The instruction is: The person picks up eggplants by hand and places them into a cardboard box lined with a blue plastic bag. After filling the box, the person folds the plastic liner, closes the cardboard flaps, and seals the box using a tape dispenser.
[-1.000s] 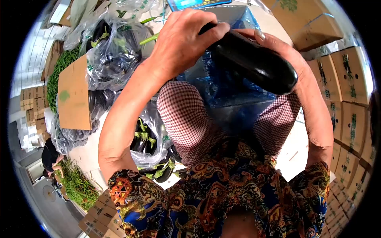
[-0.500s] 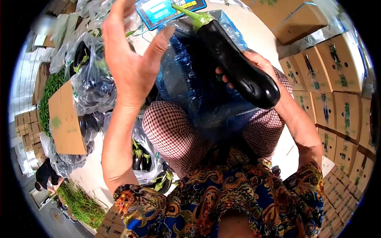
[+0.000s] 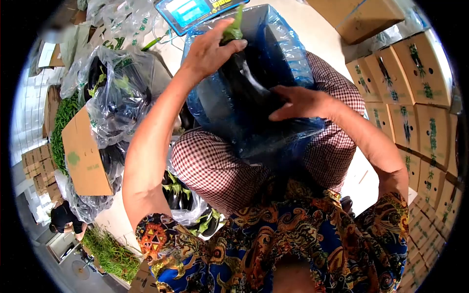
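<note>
A long, dark, glossy eggplant [image 3: 245, 80] lies slanting over the mouth of a box lined with a blue plastic bag [image 3: 298, 73]. Its green stem end points up and away from me. My left hand [image 3: 210, 52] grips that stem end, thumb on the near side. At the lower, rounded end my right hand [image 3: 305, 103] holds the eggplant between thumb and fingers, some of which are hidden. The box stands between my knees, and its inside is too dark to make out clearly.
A blue scale [image 3: 188, 14] with a lit display stands beyond the box. To the left are clear plastic bags [image 3: 119, 93] of eggplants and a cardboard flap [image 3: 83, 154]. Stacked cartons [image 3: 420, 73] line the right. Another person [image 3: 66, 218] bends by green produce at far left.
The eggplant has come down from above the box into its mouth. My left hand, open before, has closed on the stem end; my right hand has lowered with the eggplant.
</note>
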The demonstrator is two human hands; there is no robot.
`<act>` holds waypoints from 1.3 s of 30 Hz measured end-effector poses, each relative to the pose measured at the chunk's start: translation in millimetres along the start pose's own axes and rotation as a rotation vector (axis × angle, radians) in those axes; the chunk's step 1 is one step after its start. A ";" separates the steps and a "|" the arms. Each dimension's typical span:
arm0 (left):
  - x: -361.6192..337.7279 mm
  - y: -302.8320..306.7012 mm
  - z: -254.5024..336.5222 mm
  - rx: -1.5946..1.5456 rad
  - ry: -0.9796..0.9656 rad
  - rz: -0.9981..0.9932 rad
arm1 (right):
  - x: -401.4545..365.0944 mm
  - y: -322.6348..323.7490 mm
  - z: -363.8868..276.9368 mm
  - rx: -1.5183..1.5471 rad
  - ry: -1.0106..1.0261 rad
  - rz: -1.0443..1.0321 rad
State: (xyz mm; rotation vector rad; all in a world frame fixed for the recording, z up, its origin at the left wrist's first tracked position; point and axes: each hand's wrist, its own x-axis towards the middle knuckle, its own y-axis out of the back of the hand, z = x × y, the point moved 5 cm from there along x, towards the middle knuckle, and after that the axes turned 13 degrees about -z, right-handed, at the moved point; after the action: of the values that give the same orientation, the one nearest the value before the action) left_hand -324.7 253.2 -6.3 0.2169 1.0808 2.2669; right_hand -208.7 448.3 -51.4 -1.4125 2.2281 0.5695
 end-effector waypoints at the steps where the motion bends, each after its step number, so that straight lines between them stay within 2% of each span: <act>1: 6.5 -8.9 -3.1 0.080 0.034 -0.061 | 2.7 -4.0 0.3 -0.156 -0.021 -0.036; 2: 11.7 -20.0 -5.1 0.162 0.066 -0.128 | 5.6 -9.9 2.1 -0.307 -0.042 -0.070; 3: 16.2 -33.6 -2.9 0.286 0.035 -0.172 | 10.9 -20.4 10.6 -0.323 -0.060 -0.139; 6: 28.6 -70.6 -23.7 0.274 0.174 -0.352 | 21.8 -41.5 21.1 -0.327 0.112 -0.271; 10: 35.9 -108.9 -70.6 0.353 0.447 -0.548 | 18.5 -40.5 10.0 -0.377 0.019 -0.347; 13: 36.1 -127.3 -74.5 0.416 0.537 -0.644 | 17.6 -41.9 10.4 -0.436 0.121 -0.258; 16: 37.7 -129.2 -73.5 0.466 0.507 -0.643 | 18.5 -45.1 7.9 -0.438 0.063 -0.268; 19: 41.9 -142.5 -97.4 0.436 0.527 -0.674 | 18.2 -49.7 0.4 -0.512 0.006 -0.351; 22: 38.1 -145.8 -100.6 0.445 0.467 -0.627 | 17.4 -54.2 -7.3 -0.498 0.022 -0.366; 23: 33.1 -148.0 -100.0 0.442 0.434 -0.607 | 14.6 -62.3 -7.0 -0.534 0.022 -0.440; 26: 22.3 -152.5 -89.1 0.450 0.343 -0.578 | 14.2 -66.5 -8.0 -0.477 0.071 -0.400; 27: 18.6 -143.1 -77.7 0.451 0.333 -0.586 | 11.9 -62.7 -15.4 -0.410 0.042 -0.427; 30: -6.8 -80.6 -11.8 0.523 0.227 -0.512 | 11.4 -60.5 -2.7 -0.521 -0.114 -0.360; 32: -34.9 -44.4 -9.4 0.613 -0.384 -0.341 | 2.6 -51.3 -6.8 -0.512 -0.202 -0.282; 34: -89.2 20.1 1.8 -0.067 0.097 -0.199 | -8.7 -43.3 -6.5 -0.608 -0.141 -0.150; 36: -163.2 54.0 -22.1 -0.439 0.346 0.025 | -17.3 -36.5 -35.4 -0.527 -0.284 -0.197; 39: -313.2 48.6 -84.8 -0.647 0.661 0.353 | -21.6 -50.1 -32.1 -0.617 0.089 -0.063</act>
State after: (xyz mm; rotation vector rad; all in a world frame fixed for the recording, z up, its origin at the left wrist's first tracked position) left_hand -129.3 -10.0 8.9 -0.6992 0.5478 2.9724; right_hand -159.3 426.5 -18.3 -1.8141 2.1570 1.2709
